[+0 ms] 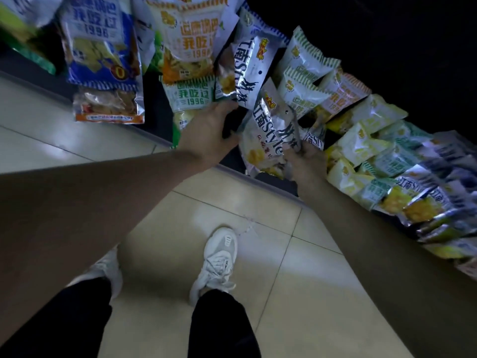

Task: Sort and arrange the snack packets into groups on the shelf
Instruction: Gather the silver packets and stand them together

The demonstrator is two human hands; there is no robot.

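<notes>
left hand grips upper silver packet, right hand lower silver packet

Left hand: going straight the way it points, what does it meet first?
Left hand meets the left edge of the silver foil Style-printed snack packet held by the right hand; may already touch, depth unclear.

Upper silver packet: metallised plastic film, very glossy, with creases that catch the light.
Lower silver packet: the same foil-like film, shiny and wrinkled.
Blue packet: printed plastic film, glossy.
Orange packet: glossy plastic film.
Green-and-white packets: plastic film with softer sheen, puffed, creased.
Clear packet: transparent shiny plastic.
Floor tiles: smooth, glazed, reflecting pale light.
Shoe: white mesh-like cloth, matt, with cloth laces.
Trousers: black cloth, matt.
</notes>
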